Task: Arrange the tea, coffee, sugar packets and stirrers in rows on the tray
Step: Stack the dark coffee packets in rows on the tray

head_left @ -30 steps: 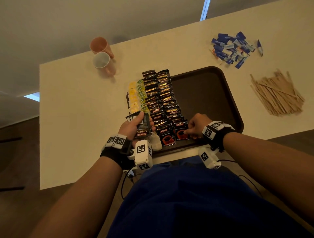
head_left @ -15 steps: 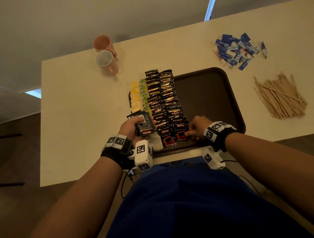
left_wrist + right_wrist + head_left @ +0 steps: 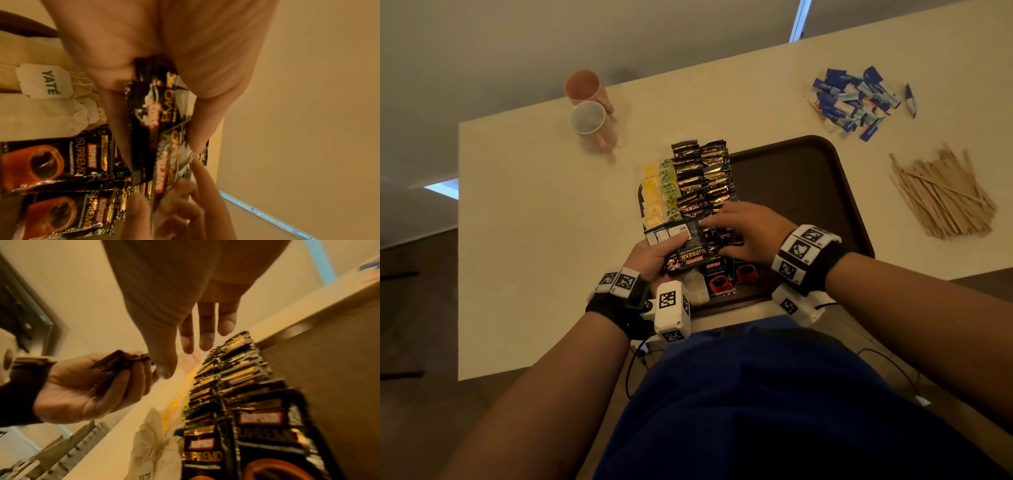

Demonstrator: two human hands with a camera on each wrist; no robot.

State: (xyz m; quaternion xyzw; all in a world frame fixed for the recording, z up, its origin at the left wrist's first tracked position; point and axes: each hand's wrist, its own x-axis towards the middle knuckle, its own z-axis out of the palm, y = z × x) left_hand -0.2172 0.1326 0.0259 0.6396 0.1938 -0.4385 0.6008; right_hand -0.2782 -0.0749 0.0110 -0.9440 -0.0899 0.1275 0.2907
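The left hand gripped a small stack of black coffee sachets, thumb on top and fingers curled beneath, just above the near left corner of the tray. The right hand hovered over the coffee rows with its fingers straight and spread, holding nothing; its fingertips reached the edge of the held stack.

The left wrist view alone showed that the stack held at least two sachets fanned apart, and that white tea bags, one tagged "YATÉ", lay at the tray's near edge beside two face-up Kopiko Supremo sachets. The right wrist view showed the left hand's palm from below, cupped round the stack, and the two coffee rows receding in overlapped order.

From the head view, four rows sat on the tray's left part: one yellow tea row, one green tea row, two coffee rows; single sachets were too overlapped to count. On the counter lay one loose heap of blue sugar packets, one pile of wooden stirrers, and two pink cups on their sides.
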